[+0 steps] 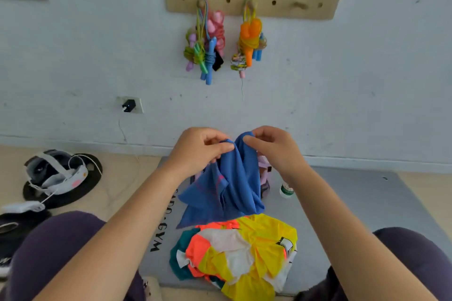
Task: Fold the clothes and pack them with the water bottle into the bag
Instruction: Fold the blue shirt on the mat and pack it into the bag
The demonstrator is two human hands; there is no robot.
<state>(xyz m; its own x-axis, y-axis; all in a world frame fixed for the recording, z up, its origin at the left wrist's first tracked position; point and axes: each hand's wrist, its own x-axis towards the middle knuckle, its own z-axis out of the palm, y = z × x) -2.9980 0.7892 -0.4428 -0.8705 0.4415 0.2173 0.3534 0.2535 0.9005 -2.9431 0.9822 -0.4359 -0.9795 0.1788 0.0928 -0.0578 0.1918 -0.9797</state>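
Note:
I hold a blue garment (230, 190) up in front of me, above the grey mat. My left hand (198, 146) pinches its top edge on the left, and my right hand (271, 146) pinches the top edge on the right. The cloth hangs crumpled below them. A crumpled yellow, orange, white and teal garment (239, 254) lies on the mat near my knees. The water bottle (286, 189), with a green label, shows just right of the blue cloth. A pink bag (265, 171) is mostly hidden behind the blue garment.
The grey mat (342, 203) with "GYM" lettering lies against the white wall. A headset with cables (56, 173) rests on a black disc on the floor at left. Dark items (17, 227) lie further left. Skipping ropes (208, 44) hang from a pegboard above.

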